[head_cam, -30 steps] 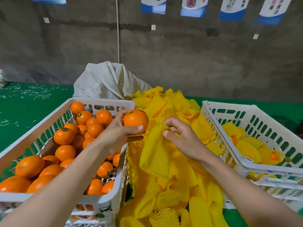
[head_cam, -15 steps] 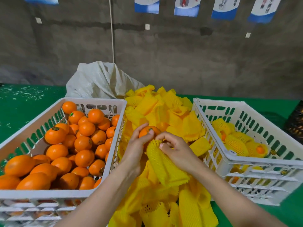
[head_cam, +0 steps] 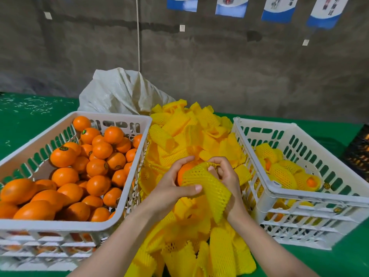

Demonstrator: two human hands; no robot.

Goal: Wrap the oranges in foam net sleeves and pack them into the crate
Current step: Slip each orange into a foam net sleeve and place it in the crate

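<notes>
My left hand (head_cam: 171, 188) grips an orange (head_cam: 183, 171) above the heap of yellow foam net sleeves (head_cam: 191, 140). A yellow sleeve (head_cam: 207, 186) is partly over the orange, its open end pinched by my right hand (head_cam: 226, 176). My left thumb presses on the sleeve's side. A white crate (head_cam: 127, 196) on the left holds many bare oranges (head_cam: 97, 166). Another white crate (head_cam: 299, 198) on the right holds several wrapped oranges (head_cam: 283, 174).
A grey-white sack (head_cam: 121, 90) stands behind the sleeve heap. Everything sits on a green table (head_cam: 30, 116) before a concrete wall. A dark crate (head_cam: 359, 150) shows at the right edge. A cord (head_cam: 138, 33) hangs down above the sack.
My left hand carried the orange from the left crate to the middle. My right hand lifted a sleeve to it, and the sleeve now partly covers the orange.
</notes>
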